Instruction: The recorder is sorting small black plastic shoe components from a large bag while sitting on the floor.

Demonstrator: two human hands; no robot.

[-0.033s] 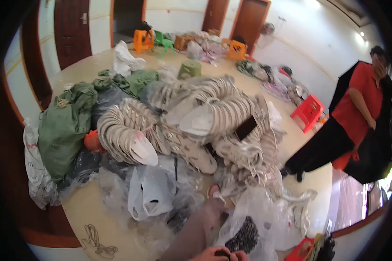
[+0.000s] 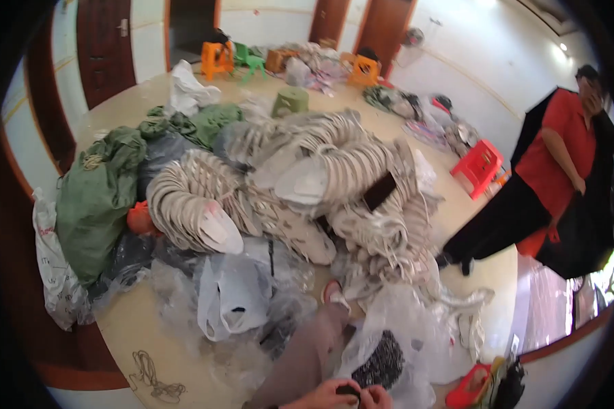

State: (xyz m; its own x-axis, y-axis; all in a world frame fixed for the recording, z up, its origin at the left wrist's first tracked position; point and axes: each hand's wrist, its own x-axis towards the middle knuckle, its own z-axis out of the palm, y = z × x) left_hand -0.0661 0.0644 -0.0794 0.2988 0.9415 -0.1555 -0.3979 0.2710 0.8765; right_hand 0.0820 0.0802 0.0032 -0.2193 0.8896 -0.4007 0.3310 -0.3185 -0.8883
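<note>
"What are those hands doing down at six o'clock?"

"The left hand (image 2: 326, 395) is pinching a small dark thing (image 2: 348, 390) in its fingertips. The right hand (image 2: 376, 397) is curling against its edge; whether it's gripping too, I'm not able to tell. The thing's kind is hiding from me."

"And just beyond them, towards five?"

"One clear, crinkly plastic bag (image 2: 409, 324) is lying there, holding glossy dark pieces (image 2: 381, 360), too many for counting."

"That heap is filling the middle."

"At least three beige bundles (image 2: 184, 198) are curling through it, ribbed like stacked hoops. One limp, pale carrier bag (image 2: 235, 281) is slumping at seven, and one bulging green cloth sack (image 2: 92, 211) is leaning at nine."

"Where's the room for moving?"

"Smooth, pale floor (image 2: 119, 330) is showing between seven and eight, running out to a reddish-brown border (image 2: 75, 354); one thin tangled cord (image 2: 162, 392) is lying on it. The hands' own side is looking tighter: one trouser leg (image 2: 303, 361) is stretching along the clear bag's left edge."

"And near three?"

"One hard red plastic stool (image 2: 477, 167) is sitting there, and one person in a red shirt (image 2: 563, 146) is standing beyond it."
</note>
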